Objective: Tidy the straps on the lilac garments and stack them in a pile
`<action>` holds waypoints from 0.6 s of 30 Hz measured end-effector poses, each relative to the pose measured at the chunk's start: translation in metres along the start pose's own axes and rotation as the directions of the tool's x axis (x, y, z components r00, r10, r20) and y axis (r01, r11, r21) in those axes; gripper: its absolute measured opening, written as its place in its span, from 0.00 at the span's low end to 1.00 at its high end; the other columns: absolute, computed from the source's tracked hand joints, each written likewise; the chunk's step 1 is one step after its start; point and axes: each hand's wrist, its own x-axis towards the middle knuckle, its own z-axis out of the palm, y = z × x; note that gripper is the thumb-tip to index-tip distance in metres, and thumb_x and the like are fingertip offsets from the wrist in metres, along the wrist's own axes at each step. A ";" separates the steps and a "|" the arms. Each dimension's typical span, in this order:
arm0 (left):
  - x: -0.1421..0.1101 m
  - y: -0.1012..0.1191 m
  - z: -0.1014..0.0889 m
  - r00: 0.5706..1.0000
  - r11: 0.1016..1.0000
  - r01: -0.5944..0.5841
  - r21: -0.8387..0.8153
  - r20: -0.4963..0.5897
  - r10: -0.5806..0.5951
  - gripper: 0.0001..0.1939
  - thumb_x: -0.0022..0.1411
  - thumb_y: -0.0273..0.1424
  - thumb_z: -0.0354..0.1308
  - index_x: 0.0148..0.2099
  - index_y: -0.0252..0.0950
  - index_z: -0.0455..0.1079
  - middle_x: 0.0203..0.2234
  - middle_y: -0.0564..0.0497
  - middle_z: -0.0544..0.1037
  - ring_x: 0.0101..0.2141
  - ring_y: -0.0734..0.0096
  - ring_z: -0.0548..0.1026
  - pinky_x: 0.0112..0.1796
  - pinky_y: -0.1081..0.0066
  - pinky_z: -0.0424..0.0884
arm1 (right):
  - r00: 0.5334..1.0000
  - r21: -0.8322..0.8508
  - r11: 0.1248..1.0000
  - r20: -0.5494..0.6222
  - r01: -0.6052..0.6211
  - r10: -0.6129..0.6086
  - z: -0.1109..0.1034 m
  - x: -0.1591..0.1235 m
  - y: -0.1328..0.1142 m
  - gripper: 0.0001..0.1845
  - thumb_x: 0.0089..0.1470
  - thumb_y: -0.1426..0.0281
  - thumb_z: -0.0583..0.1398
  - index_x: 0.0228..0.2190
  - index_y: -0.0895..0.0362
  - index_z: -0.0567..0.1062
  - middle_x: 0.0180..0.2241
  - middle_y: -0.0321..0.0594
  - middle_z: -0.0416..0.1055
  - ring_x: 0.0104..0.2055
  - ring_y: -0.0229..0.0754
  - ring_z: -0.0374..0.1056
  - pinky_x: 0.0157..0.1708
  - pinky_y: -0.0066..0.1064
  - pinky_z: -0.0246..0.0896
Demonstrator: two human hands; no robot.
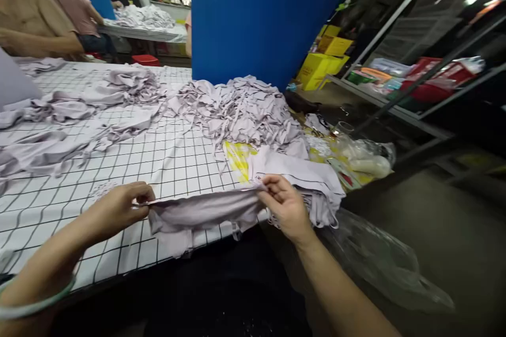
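Note:
A strip-like piece of pale mauve fabric (209, 210) is stretched between my two hands over the table's front edge. My left hand (128, 204) pinches its left end between thumb and fingers. At the other end, my right hand (285, 205) grips the corner with thumb and fingertips. The lower part of the piece hangs in loose folds, with a small strap-like end dangling. Just beyond my right hand lies a stack of flat, similar pieces (308, 171), their straps hanging over the edge.
A large heap of mauve fabric pieces (249, 110) sits on the checked tablecloth (169, 163). More cloth (59, 105) lies at the left. A blue panel (245, 21) stands behind. Other people (71, 0) work at the upper left. A metal rack (387, 100) and clear plastic bag (379, 258) are right.

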 end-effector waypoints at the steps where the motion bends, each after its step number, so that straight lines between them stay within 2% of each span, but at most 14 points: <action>1: -0.004 0.011 -0.005 0.997 0.987 -0.069 -0.143 0.011 0.071 0.02 0.52 0.30 0.61 0.32 0.40 0.74 0.35 0.47 0.79 0.34 0.60 0.75 0.32 0.68 0.69 | 0.999 0.024 1.000 -0.048 0.012 -0.011 -0.018 -0.010 -0.014 0.14 0.50 0.61 0.68 0.37 0.53 0.74 0.32 0.36 0.76 0.33 0.38 0.71 0.33 0.27 0.67; 3: -0.005 0.039 -0.005 0.981 0.879 -0.159 -0.449 0.025 0.190 0.03 0.54 0.32 0.64 0.33 0.40 0.75 0.42 0.46 0.79 0.36 0.61 0.77 0.32 0.70 0.72 | 0.980 0.044 0.997 -0.194 0.059 -0.049 -0.059 -0.026 -0.036 0.15 0.47 0.61 0.71 0.35 0.52 0.76 0.31 0.35 0.76 0.31 0.36 0.71 0.32 0.25 0.67; 4: 0.000 0.056 0.000 0.971 0.787 -0.175 -0.592 0.028 0.237 0.05 0.54 0.32 0.65 0.34 0.39 0.75 0.41 0.46 0.79 0.34 0.63 0.77 0.30 0.71 0.73 | 0.958 0.048 0.995 -0.275 0.091 -0.074 -0.080 -0.032 -0.045 0.16 0.45 0.61 0.72 0.34 0.52 0.77 0.30 0.34 0.75 0.30 0.35 0.71 0.31 0.24 0.67; 6: 0.018 0.092 0.022 0.952 0.564 -0.158 -0.810 0.027 0.305 0.08 0.54 0.34 0.68 0.33 0.37 0.74 0.30 0.49 0.78 0.28 0.69 0.75 0.26 0.75 0.71 | 0.898 0.040 0.988 -0.423 0.149 -0.118 -0.117 -0.041 -0.054 0.18 0.42 0.60 0.74 0.34 0.52 0.76 0.29 0.33 0.74 0.30 0.35 0.71 0.30 0.24 0.67; 8: 0.044 0.126 0.051 0.946 0.359 -0.088 -0.929 0.034 0.321 0.13 0.50 0.35 0.71 0.32 0.35 0.71 0.22 0.53 0.73 0.22 0.76 0.71 0.22 0.79 0.67 | 0.838 0.013 0.985 -0.527 0.174 -0.141 -0.147 -0.045 -0.055 0.20 0.41 0.61 0.74 0.35 0.52 0.76 0.29 0.32 0.74 0.30 0.36 0.71 0.32 0.26 0.68; 10: 0.074 0.153 0.079 0.950 0.248 0.007 -0.969 0.084 0.299 0.16 0.48 0.36 0.73 0.32 0.34 0.71 0.22 0.54 0.74 0.21 0.78 0.70 0.23 0.79 0.67 | 0.793 -0.019 0.986 -0.592 0.163 -0.143 -0.172 -0.041 -0.047 0.22 0.41 0.62 0.74 0.37 0.52 0.74 0.30 0.32 0.74 0.31 0.37 0.71 0.33 0.27 0.68; 13: 0.127 0.179 0.107 0.955 0.221 0.092 -0.971 0.149 0.257 0.17 0.47 0.36 0.73 0.32 0.33 0.70 0.23 0.53 0.73 0.22 0.79 0.69 0.24 0.79 0.67 | 0.763 -0.047 0.991 -0.634 0.127 -0.128 -0.204 -0.019 -0.024 0.26 0.40 0.61 0.74 0.40 0.52 0.72 0.30 0.33 0.73 0.29 0.38 0.71 0.33 0.32 0.69; 14: 0.147 0.185 0.113 0.960 0.250 0.095 -0.964 0.155 0.232 0.16 0.47 0.35 0.72 0.31 0.33 0.70 0.22 0.54 0.72 0.21 0.80 0.68 0.24 0.79 0.65 | 0.760 -0.051 0.992 -0.639 0.111 -0.118 -0.214 -0.006 -0.013 0.27 0.40 0.60 0.73 0.40 0.52 0.72 0.30 0.33 0.73 0.29 0.39 0.71 0.34 0.33 0.69; 18: 0.223 0.204 0.126 0.988 0.462 0.097 -0.882 0.141 0.061 0.14 0.50 0.29 0.67 0.25 0.34 0.63 0.17 0.59 0.63 0.18 0.82 0.60 0.20 0.78 0.57 | 0.756 -0.060 0.998 -0.653 -0.011 -0.031 -0.244 0.058 0.034 0.30 0.34 0.57 0.72 0.38 0.53 0.69 0.28 0.35 0.73 0.29 0.41 0.71 0.34 0.36 0.68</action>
